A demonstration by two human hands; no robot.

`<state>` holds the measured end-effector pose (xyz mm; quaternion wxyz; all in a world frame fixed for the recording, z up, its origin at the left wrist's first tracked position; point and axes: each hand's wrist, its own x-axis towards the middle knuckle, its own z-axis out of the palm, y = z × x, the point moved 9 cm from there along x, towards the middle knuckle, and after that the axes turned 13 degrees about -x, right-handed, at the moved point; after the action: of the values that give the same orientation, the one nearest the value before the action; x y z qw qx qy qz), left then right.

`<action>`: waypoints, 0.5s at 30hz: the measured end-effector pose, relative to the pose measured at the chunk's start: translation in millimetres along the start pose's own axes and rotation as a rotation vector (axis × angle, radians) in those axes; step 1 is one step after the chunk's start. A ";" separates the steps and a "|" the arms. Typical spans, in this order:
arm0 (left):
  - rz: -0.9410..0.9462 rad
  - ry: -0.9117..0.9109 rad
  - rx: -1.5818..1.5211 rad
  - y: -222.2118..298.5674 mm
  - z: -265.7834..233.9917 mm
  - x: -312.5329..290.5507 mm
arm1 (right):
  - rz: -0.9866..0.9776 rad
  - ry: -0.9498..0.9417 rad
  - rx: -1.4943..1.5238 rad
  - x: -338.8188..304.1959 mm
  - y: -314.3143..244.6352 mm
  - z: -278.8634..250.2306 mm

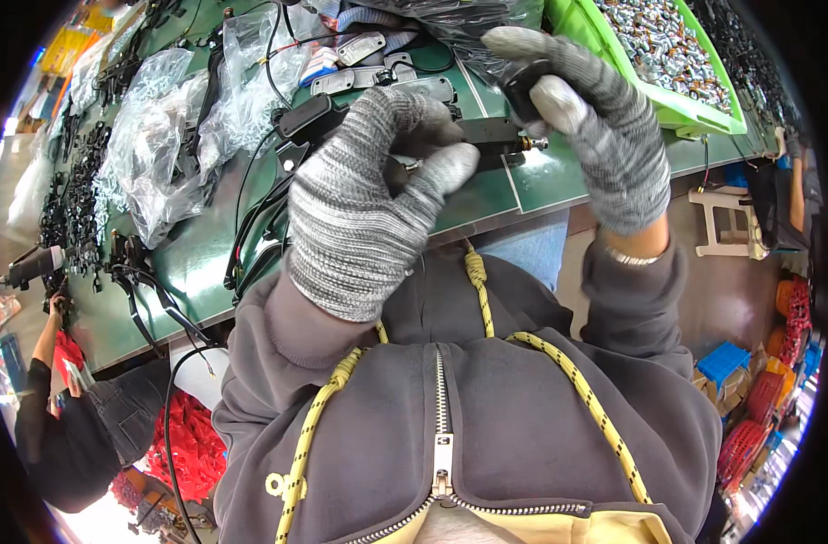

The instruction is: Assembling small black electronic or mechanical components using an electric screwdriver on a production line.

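Observation:
My left hand [364, 208], in a grey knitted glove, curls round a long black part lying across the bench. The part's black bar [493, 136] comes out to the right of my fingers and ends in a threaded metal stud [533, 143]. To the left of my knuckles is a black block-shaped piece [310, 118] with a cable; whether it joins the bar is hidden. Above the stud, my gloved right hand [604, 136] is closed, pinching a small black rounded piece [526, 91] between thumb and fingers. Flat grey metal plates [359, 50] lie beyond my left hand.
A green bin [645, 95] full of small metal fittings stands at the far right. Clear plastic bags [160, 136], black cables [260, 245] and black brackets cover the left of the green bench [205, 281]. Another person's arm [47, 349] reaches in at the left.

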<state>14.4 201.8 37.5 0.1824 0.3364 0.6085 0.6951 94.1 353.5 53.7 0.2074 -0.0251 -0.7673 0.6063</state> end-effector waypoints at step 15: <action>0.245 -0.195 0.778 -11.8 0.6 7.2 | 0.106 -0.249 -0.647 17.3 52.1 11.0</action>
<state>7.9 209.2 27.9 0.0144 0.5145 0.7611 0.3947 63.3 362.1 7.7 0.0617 -0.0552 -0.9367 0.3403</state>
